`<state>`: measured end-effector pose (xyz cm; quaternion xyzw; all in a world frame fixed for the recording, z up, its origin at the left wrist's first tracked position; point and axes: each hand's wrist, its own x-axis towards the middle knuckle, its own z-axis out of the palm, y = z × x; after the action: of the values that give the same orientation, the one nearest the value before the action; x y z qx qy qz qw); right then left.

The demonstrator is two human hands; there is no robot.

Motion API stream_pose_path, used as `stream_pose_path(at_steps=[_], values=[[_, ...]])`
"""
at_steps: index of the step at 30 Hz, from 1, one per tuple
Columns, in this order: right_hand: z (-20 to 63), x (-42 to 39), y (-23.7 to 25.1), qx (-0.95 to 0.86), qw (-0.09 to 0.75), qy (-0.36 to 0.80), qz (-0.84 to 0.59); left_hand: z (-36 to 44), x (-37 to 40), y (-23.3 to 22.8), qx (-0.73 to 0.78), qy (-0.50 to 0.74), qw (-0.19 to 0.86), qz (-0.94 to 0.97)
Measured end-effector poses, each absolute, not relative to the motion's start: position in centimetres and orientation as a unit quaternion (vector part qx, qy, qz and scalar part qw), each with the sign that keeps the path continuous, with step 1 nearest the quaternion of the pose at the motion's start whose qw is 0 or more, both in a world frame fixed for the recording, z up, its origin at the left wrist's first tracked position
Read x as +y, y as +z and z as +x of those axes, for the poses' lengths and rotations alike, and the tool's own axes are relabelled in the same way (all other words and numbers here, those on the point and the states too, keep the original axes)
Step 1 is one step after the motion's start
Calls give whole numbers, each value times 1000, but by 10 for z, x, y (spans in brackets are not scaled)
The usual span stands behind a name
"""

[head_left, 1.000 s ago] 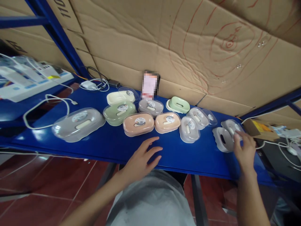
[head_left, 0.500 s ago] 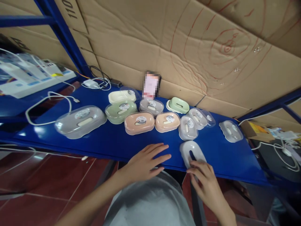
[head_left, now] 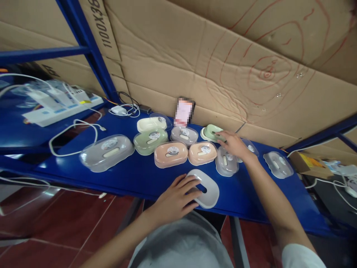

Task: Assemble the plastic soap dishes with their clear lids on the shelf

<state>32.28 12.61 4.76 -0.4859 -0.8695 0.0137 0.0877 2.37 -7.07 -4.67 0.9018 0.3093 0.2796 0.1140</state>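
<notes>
Near the front edge of the table lies a light grey oval soap dish piece [head_left: 210,193] with a long slot in its middle. My left hand [head_left: 181,195] rests on its left side, fingers stretched out and apart. Farther back, my right hand [head_left: 232,143] has its fingertips at the slot of a green soap dish piece [head_left: 209,131], with the thumb at its front side. The hand covers its right end. A cream base [head_left: 203,134] shows under the green piece. Below my right hand stands a lidded grey soap box [head_left: 227,165].
Several clear-lidded soap boxes line the blue table [head_left: 150,176], among them a pink one [head_left: 170,158]. A phone [head_left: 184,111] leans on the cardboard wall [head_left: 161,67]. A white cable [head_left: 55,152] and power strip [head_left: 60,115] are at left, a cardboard box [head_left: 306,163] at right.
The grey piece has moved left, from under my right hand to my left hand, and turned. My right hand has let go of it and reached back to the green piece. The view has shifted slightly.
</notes>
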Motion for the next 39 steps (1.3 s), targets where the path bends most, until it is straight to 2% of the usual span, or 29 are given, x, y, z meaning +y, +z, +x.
stream_pose_path(at_steps=[5,13,18,23,26,30,35,39], values=[[318,173,30,-859,19,22,-511,24,-71,-49,350,297,102,883],[311,187,27,-857,-49,28,-512,24,-71,-49,372,308,96,870],[297,183,30,-858,-46,10,-512,24,-72,-46,374,308,100,869],[296,171,46,-857,-3,-9,-515,24,-72,-47,372,313,104,868],[308,141,67,-857,47,-24,-513,25,-72,-48,387,313,100,862],[325,48,79,-883,130,-23,-451,28,-73,-49,429,318,79,842],[325,-83,44,-901,86,-20,-424,31,-75,-49,472,332,23,816],[319,-123,12,-889,100,-23,-447,31,-78,-49,461,319,-1,828]])
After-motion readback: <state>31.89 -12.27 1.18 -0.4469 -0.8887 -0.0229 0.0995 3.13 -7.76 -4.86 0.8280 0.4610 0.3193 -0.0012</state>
